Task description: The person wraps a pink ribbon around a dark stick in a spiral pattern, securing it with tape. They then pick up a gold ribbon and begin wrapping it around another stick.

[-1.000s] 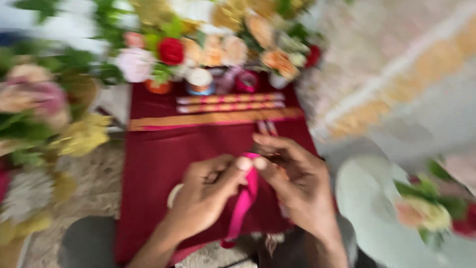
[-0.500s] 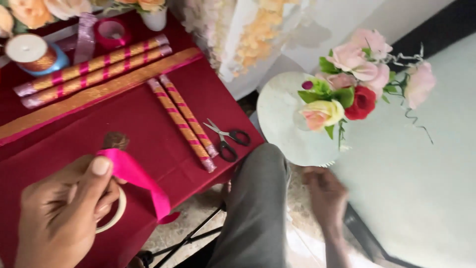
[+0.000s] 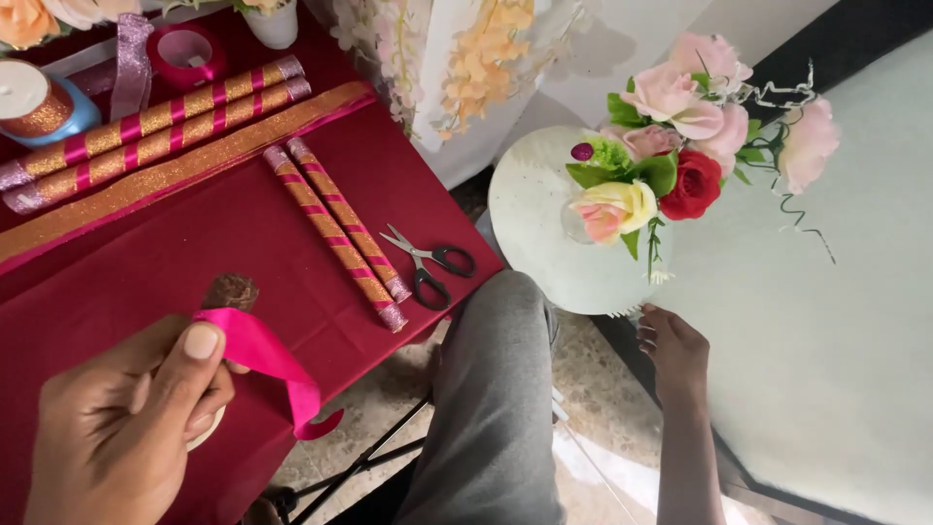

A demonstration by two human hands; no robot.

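My left hand (image 3: 126, 428) is low on the left over the maroon tablecloth (image 3: 243, 224). It pinches a bright pink ribbon (image 3: 267, 360) against a stick with a brown glittery tip (image 3: 230, 290); the ribbon's loose end curls down to the right. A pale ring, maybe a tape roll (image 3: 207, 429), peeks out under the fingers. My right hand (image 3: 673, 352) reaches down on the right, its fingertips at the lower rim of a round white board (image 3: 530, 224) that bears pink, red and peach flowers (image 3: 680, 146). It holds nothing.
Small black-handled scissors (image 3: 428, 262) lie near the table's right edge beside two gold-and-pink wrapped sticks (image 3: 335, 233). More wrapped sticks (image 3: 146, 131), a gold strip, ribbon spools (image 3: 39, 102) and flowers sit at the back. My grey-trousered knee (image 3: 496, 389) is below.
A second ago both hands worked the ribbon together. My right hand let go and reached down right to the white board; the view swung right. The left hand still holds the ribbon.
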